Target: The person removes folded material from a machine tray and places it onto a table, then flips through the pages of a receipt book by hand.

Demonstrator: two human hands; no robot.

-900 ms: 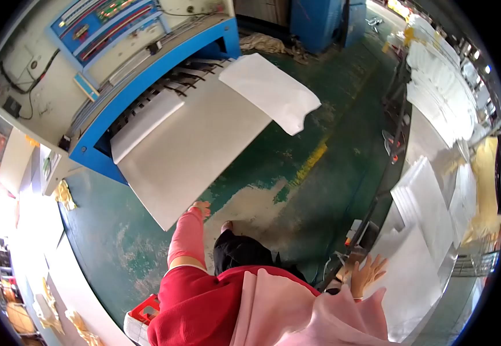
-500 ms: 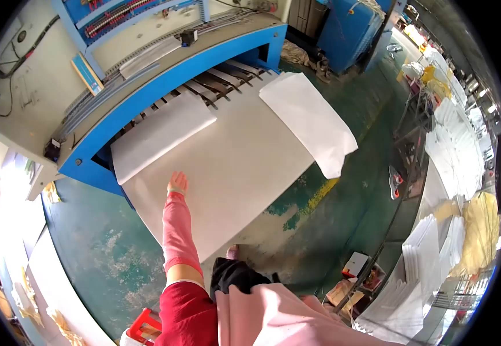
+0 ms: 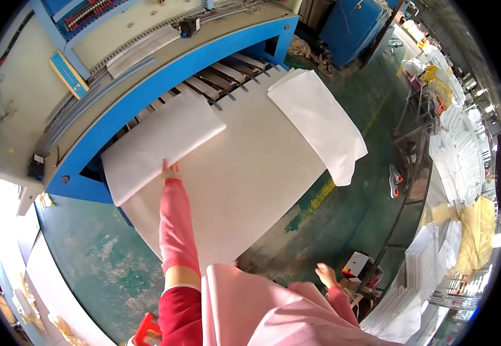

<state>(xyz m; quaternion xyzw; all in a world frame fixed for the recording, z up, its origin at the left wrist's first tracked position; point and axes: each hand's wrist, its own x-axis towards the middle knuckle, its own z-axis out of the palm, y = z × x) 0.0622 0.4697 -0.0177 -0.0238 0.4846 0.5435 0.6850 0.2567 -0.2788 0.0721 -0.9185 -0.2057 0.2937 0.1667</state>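
Note:
My left hand (image 3: pixel 171 170) reaches to the near edge of a folded white cloth (image 3: pixel 164 141), fingertips on or just at it. Its fingers are apart, and nothing shows in them. The cloth lies on a pale board (image 3: pixel 233 173) in front of the blue machine (image 3: pixel 175 72), partly over the slatted outlet. A second white cloth (image 3: pixel 322 124) lies at the board's right side and hangs over its edge. My right hand (image 3: pixel 326 275) is low on the right above the floor, its fingers curled; whether anything is in them is too small to tell.
Stacks of folded white cloth (image 3: pixel 423 259) and a yellow bundle (image 3: pixel 478 230) lie on the right-hand rack. A small open box (image 3: pixel 356 264) stands low beside the rack. A red stool (image 3: pixel 146 330) is at the bottom left. Green floor (image 3: pixel 100 248) surrounds the board.
My left hand has moved forward over the board to the folded cloth. My right hand, earlier spread by the rack, now shows nearer with fingers curled. The view has moved closer to the machine.

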